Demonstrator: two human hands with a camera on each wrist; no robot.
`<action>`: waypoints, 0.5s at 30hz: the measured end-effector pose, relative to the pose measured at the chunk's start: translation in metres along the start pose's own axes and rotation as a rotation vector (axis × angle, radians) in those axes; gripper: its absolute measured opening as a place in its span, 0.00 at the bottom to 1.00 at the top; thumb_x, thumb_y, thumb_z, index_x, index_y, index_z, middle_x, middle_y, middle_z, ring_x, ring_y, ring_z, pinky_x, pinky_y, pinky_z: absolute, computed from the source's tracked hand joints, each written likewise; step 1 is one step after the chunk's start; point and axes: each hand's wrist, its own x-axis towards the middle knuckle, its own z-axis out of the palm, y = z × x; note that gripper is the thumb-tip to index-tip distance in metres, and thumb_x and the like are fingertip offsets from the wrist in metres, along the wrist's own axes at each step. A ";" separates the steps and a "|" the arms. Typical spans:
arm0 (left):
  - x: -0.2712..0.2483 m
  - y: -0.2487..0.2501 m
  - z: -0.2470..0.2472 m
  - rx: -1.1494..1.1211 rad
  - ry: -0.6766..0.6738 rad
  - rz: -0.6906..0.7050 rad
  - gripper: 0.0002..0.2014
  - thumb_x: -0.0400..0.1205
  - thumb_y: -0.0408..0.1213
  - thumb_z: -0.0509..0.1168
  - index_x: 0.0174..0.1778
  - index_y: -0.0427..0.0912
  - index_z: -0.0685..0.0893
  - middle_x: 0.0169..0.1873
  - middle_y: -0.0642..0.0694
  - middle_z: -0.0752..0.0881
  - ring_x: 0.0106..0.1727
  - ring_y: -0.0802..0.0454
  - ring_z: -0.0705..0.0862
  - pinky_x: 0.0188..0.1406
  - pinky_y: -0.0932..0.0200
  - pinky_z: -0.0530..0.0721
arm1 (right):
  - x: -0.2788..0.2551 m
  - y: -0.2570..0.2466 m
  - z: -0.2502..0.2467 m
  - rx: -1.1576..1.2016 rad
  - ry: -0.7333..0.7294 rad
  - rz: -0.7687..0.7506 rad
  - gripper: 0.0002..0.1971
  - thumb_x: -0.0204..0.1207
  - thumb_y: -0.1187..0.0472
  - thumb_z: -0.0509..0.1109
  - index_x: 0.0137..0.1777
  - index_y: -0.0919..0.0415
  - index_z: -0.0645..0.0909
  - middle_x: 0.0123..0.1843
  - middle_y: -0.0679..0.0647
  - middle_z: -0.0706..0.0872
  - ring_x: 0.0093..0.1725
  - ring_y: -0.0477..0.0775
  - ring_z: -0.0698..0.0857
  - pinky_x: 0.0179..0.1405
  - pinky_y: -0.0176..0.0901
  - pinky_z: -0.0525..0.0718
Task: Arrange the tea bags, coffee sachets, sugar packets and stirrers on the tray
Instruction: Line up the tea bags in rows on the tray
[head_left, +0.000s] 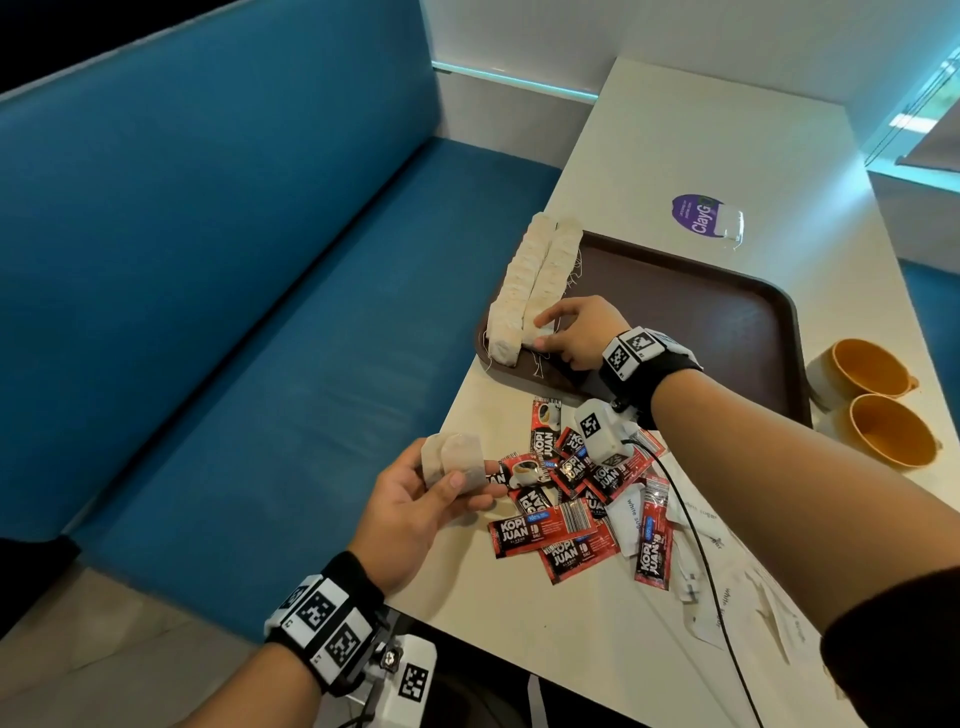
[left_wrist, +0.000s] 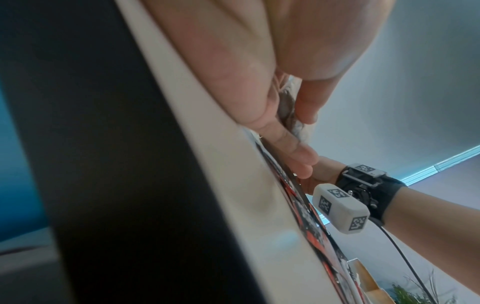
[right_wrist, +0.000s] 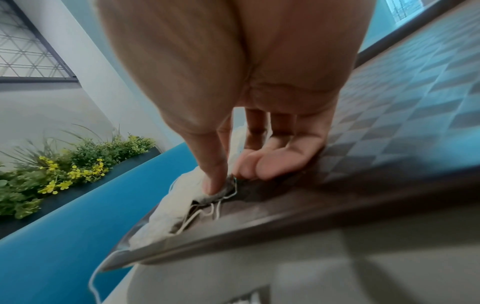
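A dark brown tray (head_left: 727, 312) lies on the white table. Two rows of pale tea bags (head_left: 530, 280) run along its left edge. My right hand (head_left: 571, 332) is at the near end of the right row and pinches a tea bag (right_wrist: 187, 185) between thumb and fingers against the tray (right_wrist: 389, 127). My left hand (head_left: 431, 499) hovers over the table's left edge, pinching two tea bags (head_left: 454, 460), seen edge-on between thumb and fingers (left_wrist: 288, 107) in the left wrist view. Red coffee sachets (head_left: 571, 504) lie piled in front of the tray, with white sugar packets (head_left: 628, 519) among them.
Two orange cups (head_left: 878, 400) lie on their sides right of the tray. A purple sticker (head_left: 696, 215) and a clear plastic piece are beyond the tray. A blue bench (head_left: 234, 312) runs along the table's left. A black cable (head_left: 701, 551) crosses the packets.
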 end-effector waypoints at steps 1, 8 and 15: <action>0.000 0.000 0.000 0.003 0.002 0.000 0.15 0.85 0.33 0.66 0.67 0.34 0.77 0.58 0.32 0.91 0.50 0.36 0.92 0.47 0.49 0.90 | 0.001 0.000 0.000 0.003 0.001 0.003 0.14 0.70 0.53 0.86 0.54 0.47 0.89 0.40 0.55 0.89 0.36 0.52 0.88 0.38 0.48 0.92; 0.002 -0.003 -0.002 -0.021 0.000 0.008 0.17 0.83 0.32 0.65 0.68 0.33 0.76 0.58 0.30 0.90 0.56 0.27 0.90 0.55 0.48 0.91 | -0.015 -0.004 -0.006 0.130 0.035 0.010 0.16 0.77 0.54 0.81 0.62 0.48 0.85 0.47 0.55 0.90 0.44 0.56 0.92 0.38 0.50 0.94; 0.002 -0.006 -0.001 -0.049 0.019 0.027 0.15 0.83 0.32 0.71 0.64 0.33 0.79 0.56 0.26 0.90 0.56 0.26 0.90 0.55 0.44 0.91 | -0.090 -0.016 -0.006 0.338 0.184 -0.137 0.09 0.79 0.56 0.78 0.57 0.48 0.86 0.37 0.52 0.86 0.33 0.51 0.85 0.44 0.55 0.91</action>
